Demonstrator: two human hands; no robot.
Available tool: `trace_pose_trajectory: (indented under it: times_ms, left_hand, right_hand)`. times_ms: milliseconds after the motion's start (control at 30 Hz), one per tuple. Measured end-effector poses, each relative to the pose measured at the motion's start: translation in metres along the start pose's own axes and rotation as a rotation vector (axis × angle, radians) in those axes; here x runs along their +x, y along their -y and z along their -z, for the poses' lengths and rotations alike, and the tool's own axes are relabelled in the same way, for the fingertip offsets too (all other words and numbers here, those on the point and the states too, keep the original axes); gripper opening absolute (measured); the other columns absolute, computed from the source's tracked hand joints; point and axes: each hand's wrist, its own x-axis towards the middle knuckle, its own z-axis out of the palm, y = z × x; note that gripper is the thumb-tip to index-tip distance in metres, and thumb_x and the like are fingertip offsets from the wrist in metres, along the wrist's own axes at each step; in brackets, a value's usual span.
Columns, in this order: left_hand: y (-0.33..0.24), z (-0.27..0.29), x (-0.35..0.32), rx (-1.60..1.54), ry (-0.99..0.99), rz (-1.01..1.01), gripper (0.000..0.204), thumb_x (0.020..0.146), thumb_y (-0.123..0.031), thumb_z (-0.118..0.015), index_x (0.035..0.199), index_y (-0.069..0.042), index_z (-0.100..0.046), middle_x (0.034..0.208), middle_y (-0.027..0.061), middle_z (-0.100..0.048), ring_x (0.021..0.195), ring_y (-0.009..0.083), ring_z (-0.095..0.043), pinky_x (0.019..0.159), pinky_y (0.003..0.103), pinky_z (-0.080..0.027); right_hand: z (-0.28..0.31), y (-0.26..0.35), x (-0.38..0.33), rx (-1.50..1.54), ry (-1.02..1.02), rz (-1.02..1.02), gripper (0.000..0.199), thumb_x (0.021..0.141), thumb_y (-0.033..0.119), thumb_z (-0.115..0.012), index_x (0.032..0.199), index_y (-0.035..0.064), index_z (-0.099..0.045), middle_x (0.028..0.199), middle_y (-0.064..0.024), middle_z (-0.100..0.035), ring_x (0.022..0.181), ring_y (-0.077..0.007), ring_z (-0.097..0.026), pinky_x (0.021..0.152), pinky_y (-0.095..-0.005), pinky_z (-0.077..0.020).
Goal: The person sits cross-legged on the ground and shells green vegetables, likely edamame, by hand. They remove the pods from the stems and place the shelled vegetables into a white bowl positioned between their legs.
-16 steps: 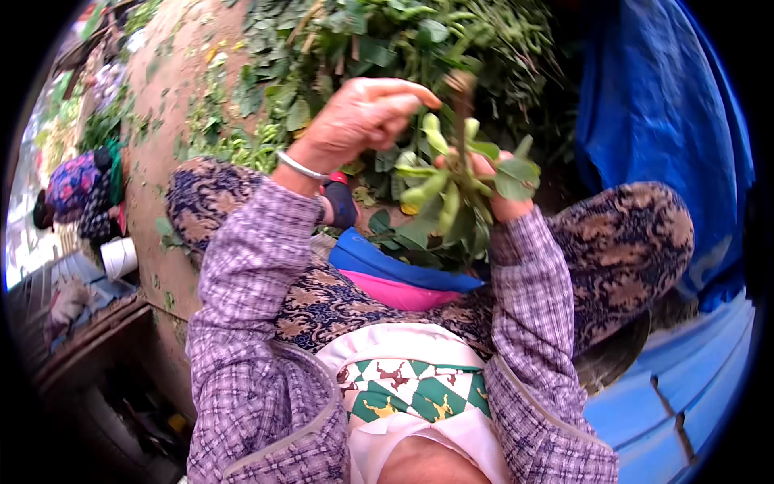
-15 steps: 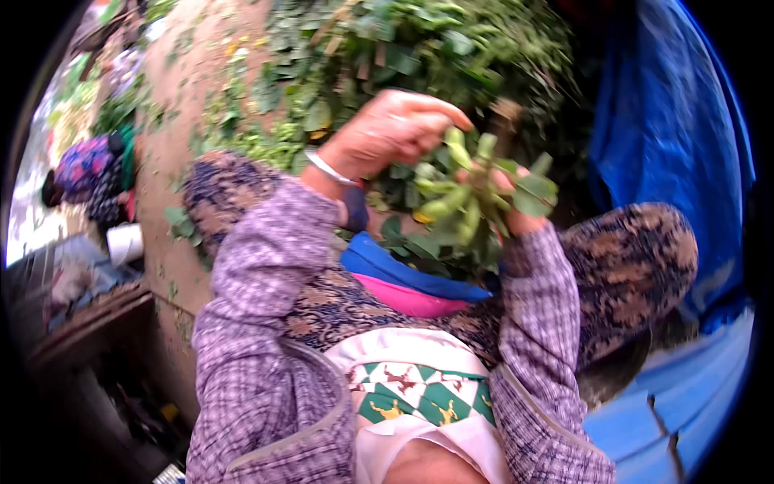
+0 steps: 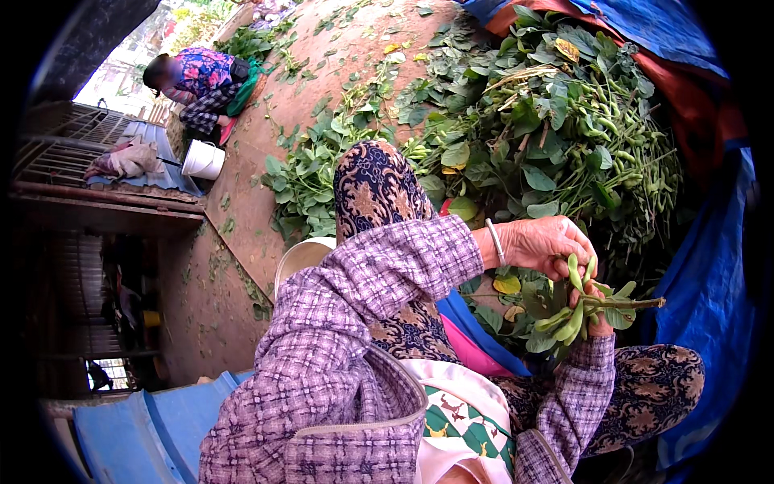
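My right hand [image 3: 599, 323] is closed round a green soybean stalk [image 3: 630, 303] with plump pods and a few leaves. Its cut woody end points right. My left hand [image 3: 538, 244], with a silver bangle at the wrist, has its fingers pinched together at a soybean pod [image 3: 575, 274] on the top of the bunch. Other pods [image 3: 569, 324] hang beneath, partly hiding the right fingers. Both hands are over my lap, where a blue and pink cloth [image 3: 476, 345] lies between my patterned trouser legs.
Ahead is a large heap of soybean plants [image 3: 556, 153], with a blue tarp [image 3: 701, 274] along the right. A white bucket rim [image 3: 300, 256] shows beside my left knee. Another person [image 3: 201, 81] sits at the far left, near a white bucket [image 3: 203, 160]. Loose leaves litter the floor.
The view has swung left, so my hands appear further right. My left hand has come down onto the pods from above and left of them. The stalk now points right instead of up.
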Motion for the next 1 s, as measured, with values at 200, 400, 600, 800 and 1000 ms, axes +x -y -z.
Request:
trace_pose_trajectory:
  times_ms: [200, 400, 600, 800, 1000]
  left_hand:
    - [0.006, 0.005, 0.004, -0.036, 0.006, -0.026, 0.016, 0.081, -0.011, -0.054, 0.088, 0.000, -0.062, 0.069, -0.0017, -0.059, 0.048, 0.0010, -0.046, 0.040, 0.014, -0.033]
    - [0.010, 0.005, 0.003, -0.023, 0.005, -0.075, 0.014, 0.081, -0.010, -0.053, 0.085, 0.000, -0.061, 0.069, 0.0007, -0.059, 0.054, 0.0036, -0.053, 0.041, 0.015, -0.036]
    - [0.012, -0.012, 0.003, 0.313, -0.061, -0.235, 0.012, 0.078, -0.009, -0.052, 0.084, -0.002, -0.060, 0.069, -0.0013, -0.058, 0.057, 0.0032, -0.052, 0.046, 0.015, -0.038]
    - [-0.001, -0.014, -0.007, 0.083, 0.024, -0.116, 0.014, 0.080, -0.010, -0.053, 0.088, -0.002, -0.060, 0.067, -0.0023, -0.056, 0.051, 0.0014, -0.046, 0.042, 0.015, -0.031]
    - [0.004, -0.006, -0.005, -0.003, 0.028, -0.055, 0.017, 0.082, -0.013, -0.055, 0.090, 0.000, -0.061, 0.067, -0.0017, -0.056, 0.046, 0.0005, -0.041, 0.038, 0.014, -0.028]
  right_hand:
    - [-0.035, 0.032, -0.001, -0.054, -0.012, 0.031, 0.040, 0.088, 0.038, -0.050, 0.071, 0.0025, -0.054, 0.058, -0.0005, -0.051, 0.051, -0.0075, -0.044, 0.045, -0.0207, -0.0316]
    - [-0.030, 0.033, -0.001, -0.045, 0.048, 0.032, 0.037, 0.087, 0.036, -0.052, 0.074, 0.0009, -0.055, 0.063, -0.0011, -0.053, 0.052, -0.0072, -0.045, 0.046, -0.0195, -0.0328]
    - [-0.031, 0.032, -0.009, -0.060, 0.055, 0.038, 0.040, 0.087, 0.035, -0.053, 0.067, 0.0005, -0.055, 0.055, -0.0050, -0.053, 0.049, -0.0112, -0.047, 0.047, -0.0221, -0.0360]
    - [-0.033, 0.037, -0.004, 0.092, 0.145, 0.087, 0.038, 0.087, 0.035, -0.052, 0.077, -0.0007, -0.057, 0.057, -0.0041, -0.054, 0.049, -0.0109, -0.048, 0.048, -0.0224, -0.0377]
    - [-0.032, 0.037, -0.002, 0.117, 0.145, 0.038, 0.040, 0.086, 0.039, -0.052, 0.070, 0.0018, -0.054, 0.057, -0.0030, -0.052, 0.049, -0.0103, -0.045, 0.046, -0.0227, -0.0342]
